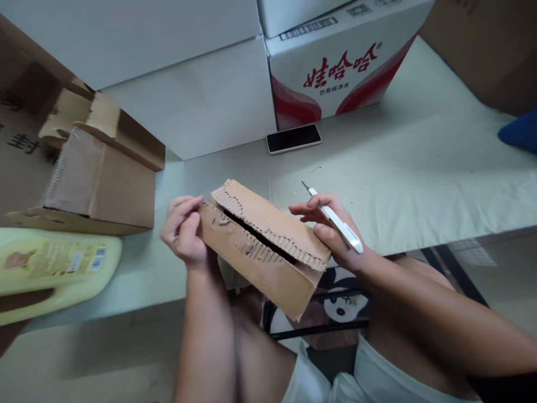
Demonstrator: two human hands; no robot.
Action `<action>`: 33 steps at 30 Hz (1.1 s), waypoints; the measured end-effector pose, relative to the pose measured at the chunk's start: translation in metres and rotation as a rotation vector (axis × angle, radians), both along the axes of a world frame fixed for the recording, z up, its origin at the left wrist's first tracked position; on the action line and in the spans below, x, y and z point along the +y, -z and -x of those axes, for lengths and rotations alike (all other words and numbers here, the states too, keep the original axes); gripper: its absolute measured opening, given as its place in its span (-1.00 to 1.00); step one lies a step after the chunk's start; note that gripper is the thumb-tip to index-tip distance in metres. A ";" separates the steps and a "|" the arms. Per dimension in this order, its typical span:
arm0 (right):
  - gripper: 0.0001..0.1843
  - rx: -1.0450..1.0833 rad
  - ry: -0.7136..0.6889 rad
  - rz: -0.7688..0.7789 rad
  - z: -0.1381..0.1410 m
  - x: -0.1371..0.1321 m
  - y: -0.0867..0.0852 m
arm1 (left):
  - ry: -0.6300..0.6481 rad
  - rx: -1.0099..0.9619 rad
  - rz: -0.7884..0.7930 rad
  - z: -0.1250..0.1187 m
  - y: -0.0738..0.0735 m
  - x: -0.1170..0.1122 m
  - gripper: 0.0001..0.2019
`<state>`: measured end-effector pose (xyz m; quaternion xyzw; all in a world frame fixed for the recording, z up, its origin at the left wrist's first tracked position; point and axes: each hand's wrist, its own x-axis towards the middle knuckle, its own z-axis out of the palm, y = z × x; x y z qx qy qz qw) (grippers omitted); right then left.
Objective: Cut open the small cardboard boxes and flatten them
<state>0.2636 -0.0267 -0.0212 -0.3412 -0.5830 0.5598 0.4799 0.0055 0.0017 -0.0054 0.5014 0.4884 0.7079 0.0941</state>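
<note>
A small brown cardboard box [268, 280] is held tilted over the table's front edge. Torn, ragged flaps on its upper side leave a dark slit between them. My left hand [184, 229] pinches the box's left end, thumb and fingers closed on it. My right hand [335, 229] has a white utility knife [342, 226] lodged between its fingers, the thin blade pointing up and away to the left. The thumb of that same hand rests against the right end of the box.
A phone [294, 139] lies before a white and red carton [327, 84]. White boxes [222, 106] stand at the back. Open cardboard boxes [121, 184] and a pale yellow bottle [84, 268] are at the left. A blue object [520, 132] sits far right on the green-covered table [419, 184].
</note>
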 end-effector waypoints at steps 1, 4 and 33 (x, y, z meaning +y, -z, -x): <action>-0.60 -0.002 -0.007 0.004 0.001 -0.001 0.000 | 0.012 -0.004 -0.005 -0.001 0.000 0.001 -0.76; -0.60 -0.012 -0.036 -0.057 0.002 -0.002 -0.001 | 0.083 -0.006 0.051 -0.001 0.003 0.002 -0.79; -0.59 0.013 -0.155 -0.012 0.000 -0.001 -0.003 | 0.240 -0.094 0.241 0.000 -0.003 0.003 -0.71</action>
